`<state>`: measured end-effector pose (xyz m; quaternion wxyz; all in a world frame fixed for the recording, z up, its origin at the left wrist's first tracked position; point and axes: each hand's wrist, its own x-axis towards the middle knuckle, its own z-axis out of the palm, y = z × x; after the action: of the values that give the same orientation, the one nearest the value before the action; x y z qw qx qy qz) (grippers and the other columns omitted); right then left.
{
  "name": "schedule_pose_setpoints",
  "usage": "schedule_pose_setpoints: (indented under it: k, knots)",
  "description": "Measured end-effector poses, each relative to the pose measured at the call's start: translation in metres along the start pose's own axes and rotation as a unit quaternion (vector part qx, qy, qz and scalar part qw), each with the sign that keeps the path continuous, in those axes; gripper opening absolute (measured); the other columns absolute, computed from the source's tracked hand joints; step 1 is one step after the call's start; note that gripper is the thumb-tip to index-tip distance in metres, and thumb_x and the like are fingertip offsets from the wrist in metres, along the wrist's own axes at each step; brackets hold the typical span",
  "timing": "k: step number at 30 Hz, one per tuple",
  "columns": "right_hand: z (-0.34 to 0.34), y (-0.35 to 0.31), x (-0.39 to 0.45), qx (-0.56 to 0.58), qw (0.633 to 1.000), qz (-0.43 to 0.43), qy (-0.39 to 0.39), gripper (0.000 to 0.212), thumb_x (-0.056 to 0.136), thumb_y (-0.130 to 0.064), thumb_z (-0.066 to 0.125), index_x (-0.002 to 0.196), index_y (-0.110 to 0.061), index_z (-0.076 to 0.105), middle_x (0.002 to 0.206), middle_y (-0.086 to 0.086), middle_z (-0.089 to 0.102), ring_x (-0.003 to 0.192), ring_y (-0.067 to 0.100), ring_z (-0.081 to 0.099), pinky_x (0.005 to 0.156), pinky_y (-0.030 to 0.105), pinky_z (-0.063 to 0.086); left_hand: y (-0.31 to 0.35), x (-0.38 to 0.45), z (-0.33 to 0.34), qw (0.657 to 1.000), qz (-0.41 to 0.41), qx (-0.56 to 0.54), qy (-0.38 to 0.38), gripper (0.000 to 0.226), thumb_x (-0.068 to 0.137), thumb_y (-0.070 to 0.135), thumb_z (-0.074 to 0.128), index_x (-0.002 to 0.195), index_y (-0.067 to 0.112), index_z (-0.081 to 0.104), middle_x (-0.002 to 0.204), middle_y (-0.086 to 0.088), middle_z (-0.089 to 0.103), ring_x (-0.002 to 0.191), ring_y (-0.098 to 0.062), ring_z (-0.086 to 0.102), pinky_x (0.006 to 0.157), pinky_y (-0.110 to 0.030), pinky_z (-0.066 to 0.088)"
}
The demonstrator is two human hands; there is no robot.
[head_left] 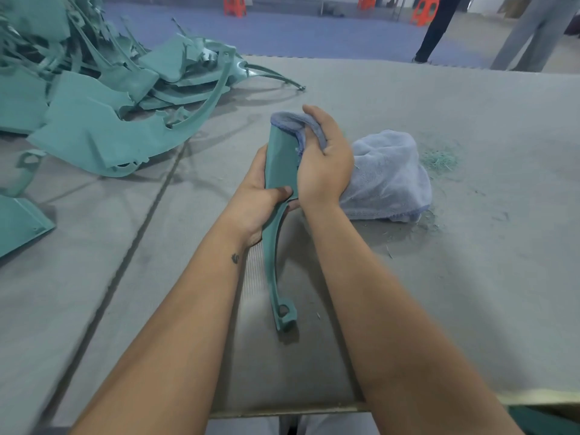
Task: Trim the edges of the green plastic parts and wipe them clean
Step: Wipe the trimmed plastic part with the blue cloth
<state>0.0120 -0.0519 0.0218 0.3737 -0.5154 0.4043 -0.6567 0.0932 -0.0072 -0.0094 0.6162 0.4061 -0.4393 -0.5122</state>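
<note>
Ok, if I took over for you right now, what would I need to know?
Left hand grips the green part at its wide end; the thin end points back toward you.
Right hand holds the blue cloth folded over the part's top edge, mid-wipe.
Green shavings lie on the table beyond the cloth, so some trimming seems done.
No trimming tool is in view.
Left to do: finish wiping this part, then work through the pile of green parts at far left. Which of those are already finished, I cannot tell.

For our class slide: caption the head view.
Left hand holds green plastic part; right hand wipes it with blue cloth.
</note>
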Motion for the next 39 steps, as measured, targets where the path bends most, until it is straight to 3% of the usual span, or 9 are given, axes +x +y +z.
schedule_pose_setpoints:
  k: [10, 16, 21, 23, 26, 29, 33, 36, 39]
  knots:
    - [-0.005, -0.008, 0.003, 0.036, 0.999, -0.028, -0.011, 0.029, 0.085, 0.002, 0.05, 0.101, -0.014, 0.069, 0.095, -0.009, 0.068, 0.087, -0.003, 0.061, 0.079, 0.01, 0.045, -0.003, 0.001, 0.0, 1.0, 0.002, -0.002, 0.0, 0.061, 0.085, -0.017, 0.045, 0.12, 0.032, 0.055, 0.104, -0.003, 0.069, 0.091, -0.023, 0.068, 0.079, -0.043, 0.059]
    - [-0.014, -0.019, 0.009, 0.024, 0.976, 0.039, -0.211, 0.026, 0.08, -0.017, 0.05, 0.054, -0.016, 0.046, 0.055, -0.005, 0.04, 0.055, 0.009, 0.039, 0.052, 0.021, 0.034, 0.001, 0.0, 0.004, 0.999, 0.005, -0.046, 0.023, 0.062, 0.08, -0.021, 0.05, 0.113, 0.031, 0.056, 0.113, -0.018, 0.068, 0.101, -0.04, 0.066, 0.082, -0.05, 0.057]
    - [-0.022, -0.018, 0.016, -0.095, 0.993, -0.034, 0.06, 0.021, 0.076, -0.007, 0.049, 0.084, -0.016, 0.066, 0.08, -0.005, 0.054, 0.064, -0.007, 0.051, 0.064, 0.007, 0.039, 0.003, -0.002, 0.006, 0.999, -0.006, -0.036, 0.033, 0.059, 0.086, -0.025, 0.039, 0.118, 0.023, 0.051, 0.109, -0.006, 0.064, 0.092, -0.024, 0.068, 0.068, -0.036, 0.06]
    - [-0.027, -0.015, 0.02, -0.171, 0.971, -0.118, 0.122, 0.031, 0.077, -0.005, 0.049, 0.093, -0.019, 0.071, 0.089, -0.003, 0.05, 0.075, 0.001, 0.055, 0.073, 0.02, 0.048, 0.003, -0.002, 0.006, 0.999, -0.006, -0.036, 0.028, 0.06, 0.086, -0.026, 0.037, 0.121, 0.022, 0.049, 0.112, -0.007, 0.063, 0.097, -0.025, 0.067, 0.069, -0.036, 0.061]
    - [-0.023, -0.009, 0.012, -0.311, 0.932, -0.183, -0.008, 0.029, 0.076, -0.012, 0.054, 0.097, -0.021, 0.072, 0.091, 0.004, 0.052, 0.081, 0.024, 0.057, 0.074, 0.044, 0.049, 0.005, -0.003, 0.005, 0.999, -0.003, -0.031, 0.019, 0.062, 0.086, -0.025, 0.04, 0.124, 0.024, 0.049, 0.108, -0.007, 0.063, 0.091, -0.024, 0.066, 0.07, -0.034, 0.06]
    - [-0.011, -0.005, 0.0, -0.284, 0.934, -0.162, -0.142, 0.025, 0.082, -0.033, 0.059, 0.097, -0.017, 0.071, 0.089, 0.001, 0.058, 0.085, 0.022, 0.058, 0.081, 0.043, 0.047, 0.005, -0.002, 0.004, 0.999, 0.007, -0.036, 0.018, 0.062, 0.084, -0.022, 0.049, 0.126, 0.024, 0.049, 0.101, -0.01, 0.066, 0.085, -0.025, 0.064, 0.066, -0.034, 0.057]
    - [-0.013, 0.004, -0.004, -0.236, 0.919, -0.229, -0.218, 0.01, 0.079, -0.021, 0.065, 0.073, -0.014, 0.069, 0.073, -0.003, 0.06, 0.076, 0.017, 0.059, 0.074, 0.038, 0.05, 0.003, -0.004, 0.006, 0.999, 0.014, -0.015, 0.03, 0.039, 0.091, -0.007, 0.048, 0.118, 0.022, 0.049, 0.092, -0.001, 0.068, 0.083, -0.012, 0.068, 0.07, -0.025, 0.055]
    - [-0.015, 0.013, -0.001, -0.193, 0.936, -0.202, -0.215, 0.015, 0.077, -0.006, 0.066, 0.088, -0.014, 0.073, 0.088, -0.007, 0.063, 0.087, 0.003, 0.059, 0.08, 0.016, 0.049, 0.003, -0.004, 0.005, 0.999, 0.012, 0.003, 0.03, 0.063, 0.083, -0.024, 0.044, 0.122, 0.025, 0.048, 0.095, -0.007, 0.066, 0.08, -0.018, 0.065, 0.065, -0.029, 0.055]
    - [-0.021, 0.017, 0.01, -0.162, 0.973, -0.102, -0.13, 0.015, 0.08, -0.003, 0.061, 0.09, -0.009, 0.069, 0.096, 0.003, 0.065, 0.095, 0.023, 0.064, 0.085, 0.043, 0.053, 0.005, -0.004, 0.004, 0.999, 0.002, -0.032, 0.017, 0.067, 0.083, -0.027, 0.039, 0.125, 0.023, 0.047, 0.104, -0.008, 0.064, 0.086, -0.025, 0.063, 0.064, -0.033, 0.057]
